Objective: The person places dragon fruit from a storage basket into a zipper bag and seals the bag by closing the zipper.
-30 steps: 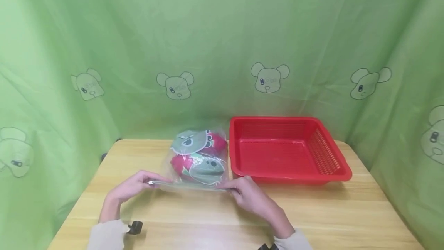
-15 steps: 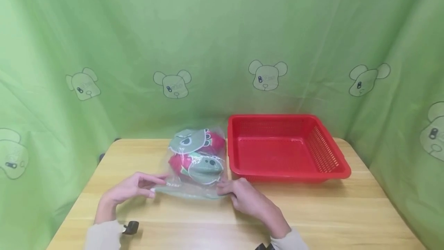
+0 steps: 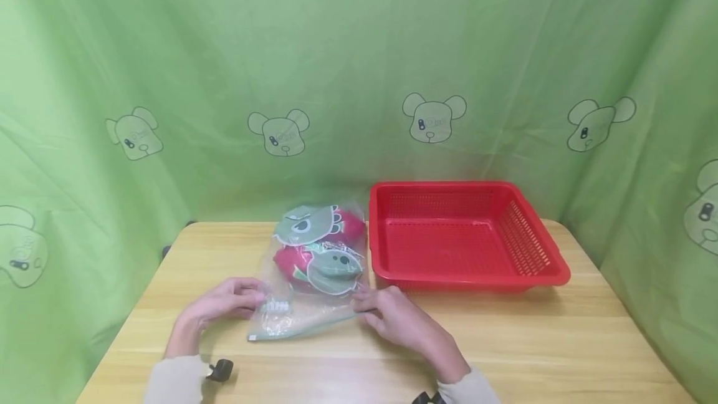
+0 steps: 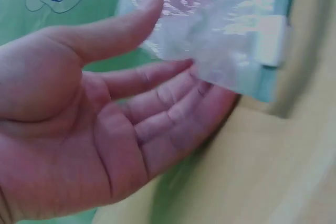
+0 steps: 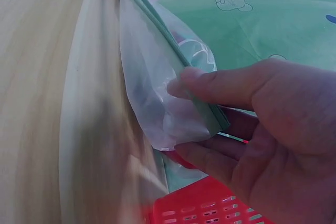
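A clear slider zip bag (image 3: pixel 322 310) with grey-green cartoon prints lies on the table, bulging with pink-red, green-tipped contents that resemble dragon fruit (image 3: pixel 293 260). Its green zip strip (image 5: pixel 157 19) faces the person, and a white slider (image 4: pixel 271 40) sits at the strip's left end. My right hand (image 3: pixel 395 317) pinches the right end of the strip between thumb and fingers. At the bag's left side is my left hand (image 3: pixel 224 304). In the left wrist view its fingers (image 4: pixel 173 98) reach to the plastic, overlapping the bag's edge, and the thumb stands apart from them.
Close to the bag's right side stands a red plastic basket (image 3: pixel 465 279) with perforated walls. A green curtain (image 3: pixel 348 36) with bear-head drawings hangs behind and beside the wooden table (image 3: pixel 538 348).
My left hand has let go of the strip's left end, which has dropped toward the person. The right hand keeps its pinch at the right end.
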Available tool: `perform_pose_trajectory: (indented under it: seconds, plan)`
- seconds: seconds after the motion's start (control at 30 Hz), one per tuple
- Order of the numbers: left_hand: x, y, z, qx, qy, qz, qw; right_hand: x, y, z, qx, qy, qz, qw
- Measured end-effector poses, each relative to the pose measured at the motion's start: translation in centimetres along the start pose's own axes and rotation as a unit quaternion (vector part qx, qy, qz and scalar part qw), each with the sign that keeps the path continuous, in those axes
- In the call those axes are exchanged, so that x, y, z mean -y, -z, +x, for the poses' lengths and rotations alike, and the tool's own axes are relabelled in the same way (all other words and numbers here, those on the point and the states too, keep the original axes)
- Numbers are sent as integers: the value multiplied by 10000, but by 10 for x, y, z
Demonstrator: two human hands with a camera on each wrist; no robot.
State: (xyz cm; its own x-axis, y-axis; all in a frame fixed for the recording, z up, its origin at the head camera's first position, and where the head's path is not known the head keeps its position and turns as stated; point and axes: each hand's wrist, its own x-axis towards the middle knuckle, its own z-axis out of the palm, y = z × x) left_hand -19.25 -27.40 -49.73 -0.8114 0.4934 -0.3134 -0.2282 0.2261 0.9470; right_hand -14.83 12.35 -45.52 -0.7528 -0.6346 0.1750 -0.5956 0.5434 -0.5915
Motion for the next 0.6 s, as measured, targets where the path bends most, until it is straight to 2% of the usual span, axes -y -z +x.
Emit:
perform_pose_trajectory:
  seconds: [0.07,0.13,0.27,0.37,0.47,0.6]
  plan:
    - [6,-2,0,172,-10,-227,9996,0,-1,0,-8,22,-24,10000]
    - [13,-4,-1,349,-46,-648,9973,0,-2,0,-10,49,-44,10000]
    - [27,-7,-6,508,-117,-1613,9855,0,-5,1,40,8,-38,10000]
    - [31,-10,-7,454,-107,-2052,9776,0,-5,1,130,-120,-22,9998]
    - [32,-11,-5,447,-60,-2126,9761,0,-4,1,225,-224,18,9995]
    - [30,-13,-2,429,-24,-1940,9801,0,-2,0,286,-185,37,9994]
